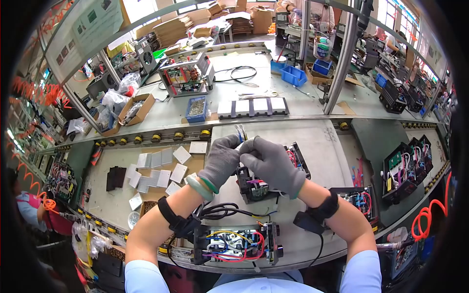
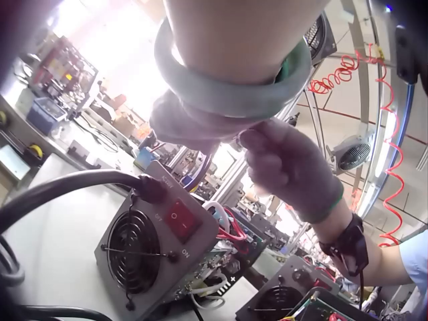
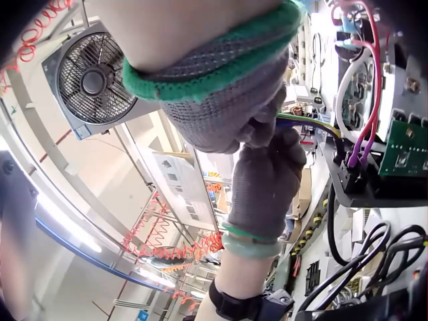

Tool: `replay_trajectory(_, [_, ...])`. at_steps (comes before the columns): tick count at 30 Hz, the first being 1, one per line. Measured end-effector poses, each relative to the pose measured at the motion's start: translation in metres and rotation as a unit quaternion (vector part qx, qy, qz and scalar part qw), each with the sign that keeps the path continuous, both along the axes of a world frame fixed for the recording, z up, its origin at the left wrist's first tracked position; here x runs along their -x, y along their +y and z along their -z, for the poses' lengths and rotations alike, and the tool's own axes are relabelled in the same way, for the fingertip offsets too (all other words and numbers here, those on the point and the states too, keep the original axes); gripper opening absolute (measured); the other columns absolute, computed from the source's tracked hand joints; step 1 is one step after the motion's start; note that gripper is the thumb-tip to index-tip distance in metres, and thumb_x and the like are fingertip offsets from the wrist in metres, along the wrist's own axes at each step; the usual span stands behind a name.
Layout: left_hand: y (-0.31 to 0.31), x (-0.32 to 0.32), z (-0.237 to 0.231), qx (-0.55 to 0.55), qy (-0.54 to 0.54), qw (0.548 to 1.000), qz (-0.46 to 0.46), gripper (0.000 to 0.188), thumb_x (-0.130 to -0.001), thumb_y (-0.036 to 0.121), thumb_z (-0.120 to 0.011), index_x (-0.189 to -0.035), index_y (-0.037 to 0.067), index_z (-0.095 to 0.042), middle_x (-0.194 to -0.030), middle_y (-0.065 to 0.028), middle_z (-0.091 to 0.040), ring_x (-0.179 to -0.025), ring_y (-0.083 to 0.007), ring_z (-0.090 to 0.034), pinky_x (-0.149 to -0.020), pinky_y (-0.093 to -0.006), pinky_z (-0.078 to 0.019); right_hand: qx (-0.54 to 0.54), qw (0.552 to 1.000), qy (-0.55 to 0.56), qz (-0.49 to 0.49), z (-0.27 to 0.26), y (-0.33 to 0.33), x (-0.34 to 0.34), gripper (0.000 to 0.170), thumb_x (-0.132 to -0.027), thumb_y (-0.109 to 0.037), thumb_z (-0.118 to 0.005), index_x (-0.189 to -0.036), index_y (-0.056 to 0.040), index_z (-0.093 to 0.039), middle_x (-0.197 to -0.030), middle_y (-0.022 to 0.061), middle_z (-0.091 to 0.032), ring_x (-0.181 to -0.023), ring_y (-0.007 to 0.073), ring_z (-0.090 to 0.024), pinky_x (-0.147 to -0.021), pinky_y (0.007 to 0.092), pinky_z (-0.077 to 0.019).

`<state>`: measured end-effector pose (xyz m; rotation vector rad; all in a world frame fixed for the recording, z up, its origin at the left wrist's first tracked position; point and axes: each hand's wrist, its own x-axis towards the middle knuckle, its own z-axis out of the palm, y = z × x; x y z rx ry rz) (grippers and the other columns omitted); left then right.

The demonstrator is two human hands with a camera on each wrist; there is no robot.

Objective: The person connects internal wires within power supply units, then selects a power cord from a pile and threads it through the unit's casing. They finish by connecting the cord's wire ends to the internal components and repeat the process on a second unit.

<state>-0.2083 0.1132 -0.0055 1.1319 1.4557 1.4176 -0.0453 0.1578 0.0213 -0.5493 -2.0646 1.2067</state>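
Both hands, gloved in grey, meet over the counter (image 1: pixel 322 161). My left grip (image 1: pixel 222 158) is closed to a pinch on a bundle of thin wires (image 1: pixel 240 133), whose ends stand up above the fingers. My right grip (image 1: pixel 268 163) is likewise closed, its thumb and fingers curled on the same bundle just beside the left; the exact contact is hidden by the gloves. The right wrist view shows the wires, yellow-green among them, running from between the two grips to an open electrical unit (image 1: pixel 254 190), which rests on the counter below my hands. The left wrist view shows this unit's end panel, with a round fan (image 2: pixel 134 251), a red rocker switch (image 2: pixel 180 222) and a thick black cable (image 2: pixel 73 184). Nearer my body lies a second open unit (image 1: pixel 239 246), with red, yellow and white leads; a coil of black cable lies between the two units. To the left, pale rectangular plates (image 1: pixel 163 178) lie scattered; beyond are a blue bin (image 1: pixel 196 111) and a row of white blocks (image 1: pixel 251 107).
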Motion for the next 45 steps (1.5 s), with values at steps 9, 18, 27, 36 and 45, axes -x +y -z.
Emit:
replay_trajectory(9, [-0.011, -0.013, -0.027, -0.066, 0.046, 0.997, -0.003, 0.010, -0.090, 0.013, -0.071, -0.086, 0.005, -0.067, -0.076, 0.0034, -0.063, -0.070, -0.0038, -0.055, -0.062, -0.0229, -0.0475, -0.051, 0.991, -0.114, 0.054, 0.039, 0.006, -0.004, 0.026, -0.089, -0.019, -0.067, -0.106, 0.0012, -0.067, -0.080, 0.0145, -0.072, -0.073, 0.0257, -0.072, -0.068, 0.0344, -0.0553])
replay_trajectory(18, [-0.009, 0.008, -0.027, -0.062, 0.130, 0.989, 0.021, 0.015, -0.093, 0.017, -0.071, -0.087, 0.003, -0.069, -0.075, 0.0039, -0.063, -0.072, -0.0025, -0.052, -0.064, -0.0214, -0.0452, 0.060, 0.998, 0.004, 0.032, 0.051, 0.028, -0.004, 0.023, -0.096, -0.020, -0.065, -0.103, 0.0008, -0.072, -0.075, 0.0097, -0.069, -0.070, 0.0059, -0.060, -0.065, 0.0268, -0.0517])
replay_trajectory(27, [-0.025, -0.010, -0.058, 0.001, 0.258, 0.966, 0.015, 0.018, -0.093, 0.016, -0.069, -0.090, -0.002, -0.071, -0.079, -0.0009, -0.068, -0.074, -0.0054, -0.058, -0.068, -0.0243, -0.0501, -0.034, 0.960, -0.274, 0.043, 0.018, 0.048, -0.007, 0.041, -0.091, -0.042, -0.066, -0.088, -0.0012, -0.073, -0.074, 0.0194, -0.067, -0.074, 0.0299, -0.067, -0.073, 0.0405, -0.0517])
replay_trajectory(36, [-0.042, -0.021, -0.069, 0.031, 0.176, 0.980, 0.088, 0.012, -0.092, 0.008, -0.068, -0.098, -0.001, -0.069, -0.085, -0.0034, -0.068, -0.079, -0.0063, -0.062, -0.071, -0.0241, -0.0547, 0.261, 0.949, -0.146, -0.103, -0.026, -0.002, -0.024, 0.023, -0.095, -0.011, -0.062, -0.113, 0.0032, -0.066, -0.097, 0.0066, -0.070, -0.087, 0.0101, -0.066, -0.082, 0.0258, -0.0547])
replay_trajectory(45, [-0.054, -0.016, -0.065, 0.026, 0.201, 0.975, 0.091, 0.026, -0.095, 0.023, -0.068, -0.094, -0.002, -0.070, -0.073, -0.0078, -0.069, -0.058, -0.0094, -0.064, -0.056, -0.0257, -0.0521, 0.152, 0.977, -0.043, -0.144, 0.014, 0.001, -0.023, 0.022, -0.099, -0.017, -0.062, -0.105, 0.0020, -0.070, -0.091, 0.0043, -0.073, -0.087, 0.0073, -0.066, -0.082, 0.0255, -0.0545])
